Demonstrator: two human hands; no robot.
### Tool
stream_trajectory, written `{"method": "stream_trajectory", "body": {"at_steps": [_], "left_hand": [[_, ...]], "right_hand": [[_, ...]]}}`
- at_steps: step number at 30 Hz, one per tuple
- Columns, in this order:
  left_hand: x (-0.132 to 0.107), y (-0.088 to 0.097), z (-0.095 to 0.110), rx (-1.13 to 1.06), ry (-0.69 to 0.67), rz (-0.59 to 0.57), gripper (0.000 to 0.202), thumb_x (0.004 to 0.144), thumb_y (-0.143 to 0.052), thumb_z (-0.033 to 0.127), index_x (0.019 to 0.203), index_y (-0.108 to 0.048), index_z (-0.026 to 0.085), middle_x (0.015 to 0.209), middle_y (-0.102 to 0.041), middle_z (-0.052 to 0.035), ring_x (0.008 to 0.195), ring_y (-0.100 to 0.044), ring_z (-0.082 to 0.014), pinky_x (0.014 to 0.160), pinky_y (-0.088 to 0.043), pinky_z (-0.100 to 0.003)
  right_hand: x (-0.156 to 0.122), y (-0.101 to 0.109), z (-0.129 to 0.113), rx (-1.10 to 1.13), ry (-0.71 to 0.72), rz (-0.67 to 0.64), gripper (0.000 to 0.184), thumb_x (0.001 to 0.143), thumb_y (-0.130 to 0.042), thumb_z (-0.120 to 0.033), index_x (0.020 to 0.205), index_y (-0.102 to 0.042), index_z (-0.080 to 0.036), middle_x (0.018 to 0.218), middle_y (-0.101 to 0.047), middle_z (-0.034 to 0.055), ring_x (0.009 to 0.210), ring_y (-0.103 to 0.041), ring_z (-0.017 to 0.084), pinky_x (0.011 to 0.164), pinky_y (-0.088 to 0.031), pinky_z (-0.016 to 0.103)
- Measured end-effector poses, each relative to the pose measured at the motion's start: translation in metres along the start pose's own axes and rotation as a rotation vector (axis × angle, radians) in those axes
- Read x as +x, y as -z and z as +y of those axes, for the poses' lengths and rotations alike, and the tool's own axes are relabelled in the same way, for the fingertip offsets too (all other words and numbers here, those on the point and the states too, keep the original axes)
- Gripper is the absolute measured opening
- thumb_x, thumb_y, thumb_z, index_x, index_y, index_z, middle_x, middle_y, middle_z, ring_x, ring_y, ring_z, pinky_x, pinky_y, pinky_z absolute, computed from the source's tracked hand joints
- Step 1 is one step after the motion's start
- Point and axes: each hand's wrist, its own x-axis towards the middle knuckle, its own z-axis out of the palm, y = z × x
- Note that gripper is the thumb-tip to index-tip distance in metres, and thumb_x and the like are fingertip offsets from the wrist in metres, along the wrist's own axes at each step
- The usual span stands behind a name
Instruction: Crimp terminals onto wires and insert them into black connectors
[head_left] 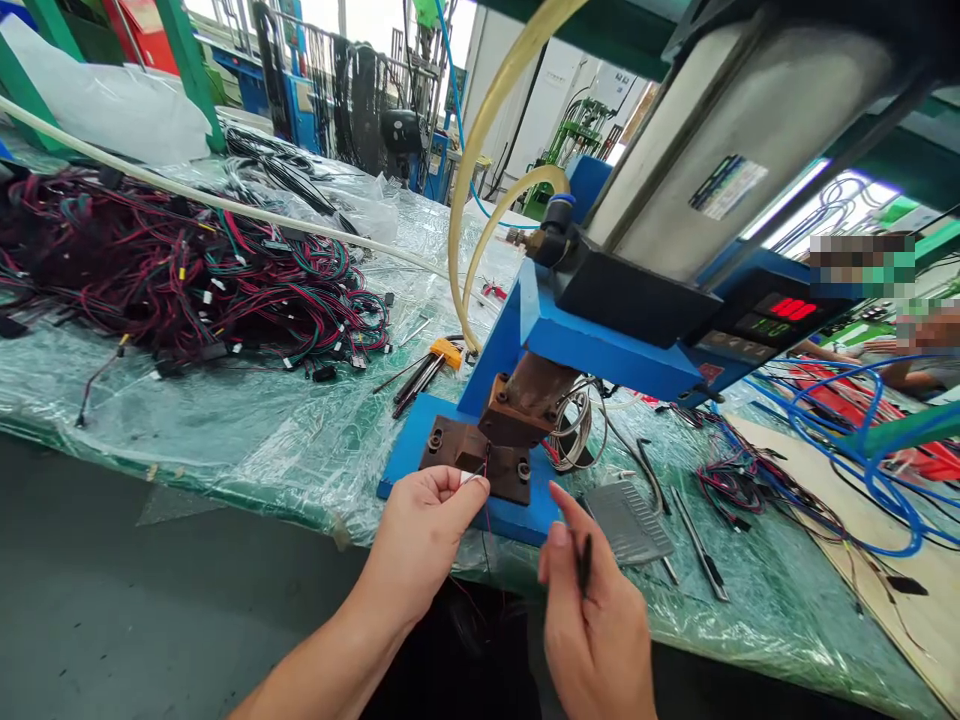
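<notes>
Thumb and forefinger of my left hand (431, 525) are pinched on thin wires (487, 520), right in front of the press. Their upper end reaches the brown metal die block (472, 450) under the press head (517, 405); the lower end hangs past the table edge. My right hand (596, 610) is raised to the right of the press base (420, 450), apart from the wires. A slim black item (583, 565) lies within its curled fingers, blurred, so its kind is unclear; the forefinger points up.
A large heap of red, black and green wire harnesses (187, 270) covers the left table. Right of the press lie a grey ridged plate (628, 522), a metal rod-like tool (701, 550) and blue hoses (892, 500). An orange-topped tool holder (446, 352) stands behind. Another person's arm (922, 340) shows far right.
</notes>
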Motion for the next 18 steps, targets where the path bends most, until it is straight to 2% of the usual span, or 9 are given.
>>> {"method": "stream_trajectory", "body": {"at_steps": [2, 5, 7, 9, 13, 18], "left_hand": [[0.000, 0.001, -0.001, 0.006, -0.003, -0.002, 0.038, 0.080, -0.070, 0.046, 0.064, -0.050, 0.018, 0.051, -0.024, 0.0097, 0.047, -0.012, -0.0066, 0.042, -0.009, -0.023], [0.001, 0.001, -0.002, 0.018, 0.002, -0.007, 0.039, 0.081, -0.070, 0.046, 0.064, -0.049, 0.018, 0.052, -0.023, 0.0099, 0.047, -0.011, -0.0065, 0.043, -0.009, -0.023], [0.001, 0.001, -0.002, 0.015, 0.010, -0.009, 0.038, 0.081, -0.070, 0.046, 0.065, -0.050, 0.018, 0.051, -0.022, 0.0103, 0.047, -0.011, -0.0064, 0.043, -0.009, -0.023], [0.001, 0.001, -0.002, 0.012, 0.019, -0.007, 0.038, 0.082, -0.070, 0.045, 0.065, -0.049, 0.019, 0.051, -0.022, 0.0104, 0.047, -0.011, -0.0065, 0.043, -0.010, -0.023], [0.001, 0.001, -0.001, 0.008, 0.020, -0.009, 0.040, 0.080, -0.071, 0.046, 0.063, -0.047, 0.019, 0.053, -0.023, 0.0097, 0.048, -0.011, -0.0069, 0.044, -0.011, -0.023], [0.000, 0.000, 0.002, 0.001, 0.026, -0.004, 0.039, 0.078, -0.072, 0.047, 0.064, -0.049, 0.019, 0.052, -0.023, 0.0099, 0.048, -0.011, -0.0071, 0.044, -0.010, -0.024]], "right_hand": [[-0.004, 0.010, 0.010, -0.075, -0.059, 0.129, 0.040, 0.100, -0.041, -0.044, 0.131, -0.059, -0.026, 0.099, -0.074, 0.0064, 0.078, -0.071, 0.022, 0.069, -0.056, 0.033], [-0.004, 0.026, 0.030, -0.220, -0.045, 0.246, 0.047, 0.099, -0.039, -0.052, 0.125, -0.063, -0.021, 0.117, -0.070, 0.0117, 0.105, -0.067, 0.029, 0.090, -0.054, 0.045], [0.000, 0.035, 0.045, -0.320, -0.003, 0.253, 0.056, 0.099, -0.034, -0.056, 0.123, -0.064, -0.015, 0.131, -0.062, 0.0166, 0.122, -0.058, 0.035, 0.103, -0.046, 0.054], [0.005, 0.040, 0.059, -0.413, 0.043, 0.214, 0.062, 0.099, -0.030, -0.056, 0.119, -0.066, -0.010, 0.134, -0.060, 0.0195, 0.127, -0.053, 0.037, 0.108, -0.041, 0.058], [0.010, 0.038, 0.076, -0.537, 0.128, 0.189, 0.065, 0.101, -0.026, -0.052, 0.119, -0.067, -0.005, 0.125, -0.066, 0.0207, 0.120, -0.059, 0.036, 0.110, -0.040, 0.056], [0.012, 0.034, 0.076, -0.598, 0.049, 0.210, 0.065, 0.102, -0.024, -0.053, 0.117, -0.067, -0.008, 0.117, -0.070, 0.0190, 0.113, -0.064, 0.038, 0.096, -0.051, 0.053]]}}
